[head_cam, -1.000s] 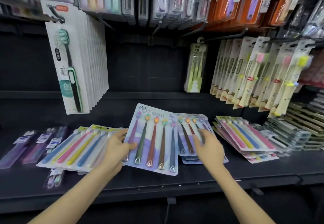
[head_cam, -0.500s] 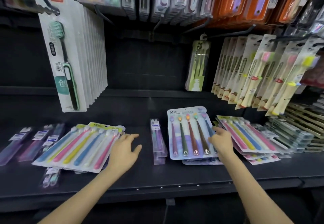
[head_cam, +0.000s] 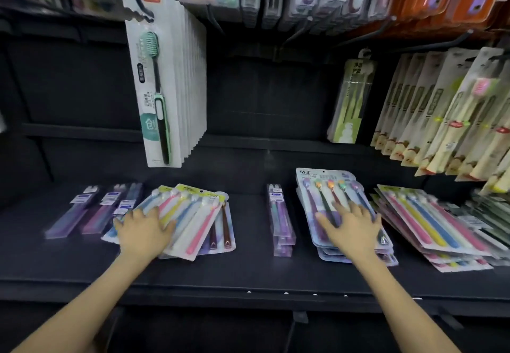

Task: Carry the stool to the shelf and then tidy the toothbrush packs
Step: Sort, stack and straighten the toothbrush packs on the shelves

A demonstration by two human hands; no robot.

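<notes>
Flat toothbrush packs lie on a dark shelf [head_cam: 248, 278]. My left hand [head_cam: 143, 231] rests with spread fingers on a tilted pack of pastel brushes [head_cam: 193, 214], which lies over another pack with brown handles. My right hand [head_cam: 352, 227] presses flat on a stack of light-blue five-brush packs [head_cam: 328, 187]. Between the two stacks sits a narrow pile of slim purple packs [head_cam: 280, 220]. No stool is in view.
More slim purple packs [head_cam: 82, 212] lie at the far left. A fanned stack of pink, yellow and blue brush packs [head_cam: 430, 223] lies at the right. Hanging packs [head_cam: 162, 90] fill the pegs above, with cream packs [head_cam: 441, 120] at the right.
The light-blue pack moved right onto its stack, uncovering the slim purple pile. My right hand went from the pack's edge onto its face. My left hand moved left onto the pastel pack.
</notes>
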